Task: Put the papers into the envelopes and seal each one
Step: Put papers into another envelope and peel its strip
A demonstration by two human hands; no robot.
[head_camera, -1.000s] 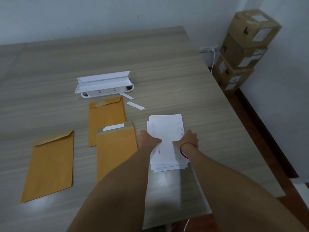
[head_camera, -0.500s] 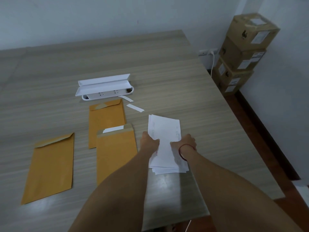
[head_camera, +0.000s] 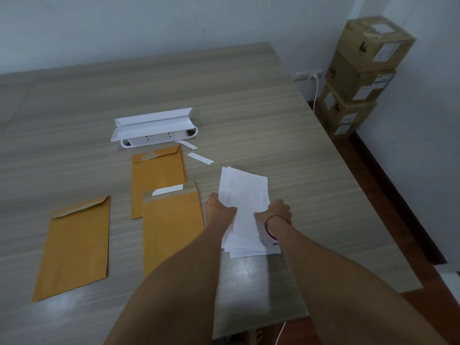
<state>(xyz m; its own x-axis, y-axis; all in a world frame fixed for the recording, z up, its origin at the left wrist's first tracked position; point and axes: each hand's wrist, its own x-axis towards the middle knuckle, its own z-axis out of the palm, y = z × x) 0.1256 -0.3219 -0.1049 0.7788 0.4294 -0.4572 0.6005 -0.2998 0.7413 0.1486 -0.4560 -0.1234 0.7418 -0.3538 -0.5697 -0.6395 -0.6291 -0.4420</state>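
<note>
The left hand [head_camera: 219,207] and the right hand [head_camera: 277,211] each grip an opposite side edge of the stack of white papers [head_camera: 245,190], fingers curled onto it. The stack sits on the wooden table [head_camera: 249,108], just right of the nearest manila envelope [head_camera: 171,227]; a second envelope [head_camera: 158,173] lies behind that, a third envelope [head_camera: 74,247] further left

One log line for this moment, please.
stage: pickup | left hand: grips paper stack | right hand: grips paper stack | nearest envelope: flap open, beside stack
</note>
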